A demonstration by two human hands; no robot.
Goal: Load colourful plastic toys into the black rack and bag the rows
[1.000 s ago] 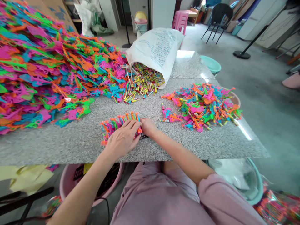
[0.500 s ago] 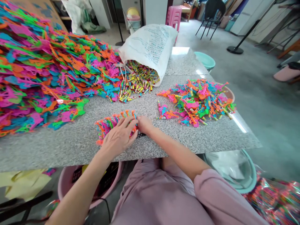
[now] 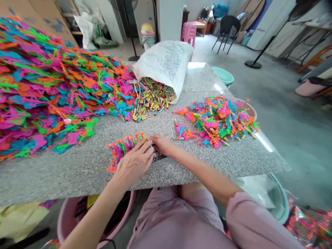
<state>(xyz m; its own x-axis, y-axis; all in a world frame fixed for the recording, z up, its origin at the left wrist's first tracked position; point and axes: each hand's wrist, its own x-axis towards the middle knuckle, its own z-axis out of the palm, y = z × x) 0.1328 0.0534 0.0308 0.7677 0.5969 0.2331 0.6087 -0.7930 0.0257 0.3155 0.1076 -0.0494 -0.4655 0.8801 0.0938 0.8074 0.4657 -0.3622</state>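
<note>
We see left hand (image 3: 135, 162) flat, fingers spread on row of plastic toys (image 3: 124, 147) at table (image 3: 77, 166) front | right hand (image 3: 161, 144) curled at row's 3 o'clock end, grip unclear | sack (image 3: 166, 64) at 12 o'clock, print unreadable.

Rows of small blue print are seen on the white sack (image 3: 166, 64) at twelve o'clock on the table; none of it can be read. No other text is found.

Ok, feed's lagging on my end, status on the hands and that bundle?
Left hand flat on the row of plastic pieces. Right hand at the row's right end, grip hidden. Row on granite table. Nothing blocking.
</note>
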